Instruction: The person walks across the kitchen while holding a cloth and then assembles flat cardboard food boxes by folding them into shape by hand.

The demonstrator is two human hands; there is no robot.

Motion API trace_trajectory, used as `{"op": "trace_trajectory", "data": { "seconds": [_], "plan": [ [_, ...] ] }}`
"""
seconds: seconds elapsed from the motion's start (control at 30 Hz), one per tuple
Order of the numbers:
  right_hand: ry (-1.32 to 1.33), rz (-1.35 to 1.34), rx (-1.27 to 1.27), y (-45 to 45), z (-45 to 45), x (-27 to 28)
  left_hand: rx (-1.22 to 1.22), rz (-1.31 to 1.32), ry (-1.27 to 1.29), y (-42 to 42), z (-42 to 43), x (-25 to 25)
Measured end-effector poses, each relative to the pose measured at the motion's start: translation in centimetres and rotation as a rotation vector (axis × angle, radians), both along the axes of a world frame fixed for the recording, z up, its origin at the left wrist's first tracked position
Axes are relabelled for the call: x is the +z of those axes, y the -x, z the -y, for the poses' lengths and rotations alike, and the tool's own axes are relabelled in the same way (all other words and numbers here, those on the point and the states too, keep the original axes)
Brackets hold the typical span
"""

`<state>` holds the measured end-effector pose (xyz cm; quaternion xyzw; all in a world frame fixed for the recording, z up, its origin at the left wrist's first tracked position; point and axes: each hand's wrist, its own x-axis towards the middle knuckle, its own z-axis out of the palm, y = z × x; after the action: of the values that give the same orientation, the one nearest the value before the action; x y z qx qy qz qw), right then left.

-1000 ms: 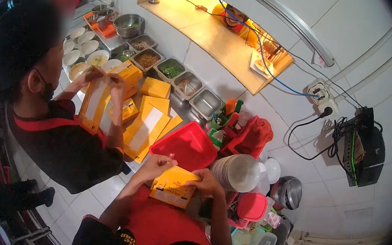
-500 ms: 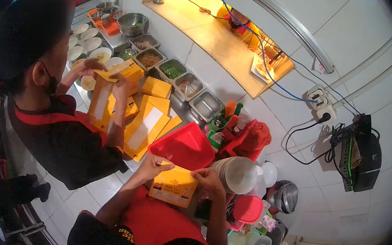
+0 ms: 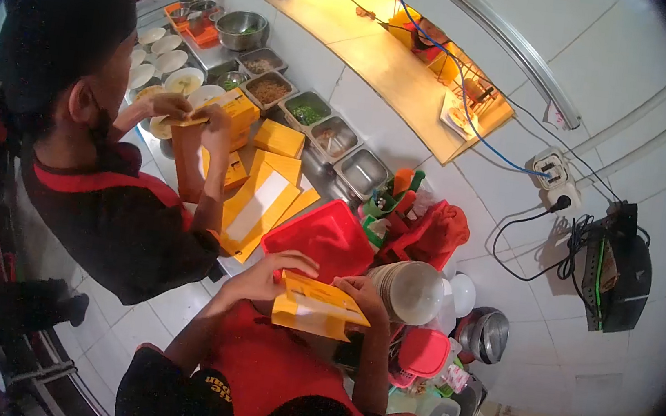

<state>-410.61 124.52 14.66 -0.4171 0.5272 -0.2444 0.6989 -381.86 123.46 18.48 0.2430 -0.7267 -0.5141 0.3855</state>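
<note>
Near the bottom centre of the frame, a small yellow box (image 3: 312, 307) is held tilted in front of a red apron (image 3: 274, 366). The right hand (image 3: 364, 295) pinches its upper right edge between thumb and fingers; the left hand (image 3: 272, 273) is at its left edge, fingers reaching past the top, though its grip seems loose. Just above lies a red tray (image 3: 327, 242), with stacked bowls (image 3: 414, 293) to the right. Left of centre, a co-worker (image 3: 114, 216) handles a larger yellow carton (image 3: 188, 160).
</note>
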Motion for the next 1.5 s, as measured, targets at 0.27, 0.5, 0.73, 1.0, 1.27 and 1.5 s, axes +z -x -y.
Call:
{"op": "trace_trajectory", "data": {
  "seconds": [0.27, 0.5, 0.73, 1.0, 1.27, 1.5],
  "plan": [
    [0.307, 0.294, -0.145, -2.2, -2.3, 5.2, 0.266, -0.266, -0.395, 0.8, -1.0, -3.2],
    [0.347, 0.107, -0.175, -1.3, -1.1, 0.1, 0.161, -0.287, -0.446, 1.3, -1.0, -2.4],
    [0.435, 0.254, -0.074, -2.3, -0.7, 1.8, 0.197, -0.212, -0.577, 0.5, -0.6, -5.5],
    [0.064, 0.649, 0.040, -0.4, -1.1, 4.5, 0.190, -0.213, -0.365, 0.0, -0.7, -5.2],
    [0.291, -0.200, 0.114, 0.1, -1.1, 0.9, -0.243, -0.032, -0.347, -1.1, 0.0, -3.9],
    [0.287, -0.213, 0.047, -1.4, -0.6, -1.5, 0.078, -0.008, -0.496, 0.4, -0.2, -4.7]
  ]
}}
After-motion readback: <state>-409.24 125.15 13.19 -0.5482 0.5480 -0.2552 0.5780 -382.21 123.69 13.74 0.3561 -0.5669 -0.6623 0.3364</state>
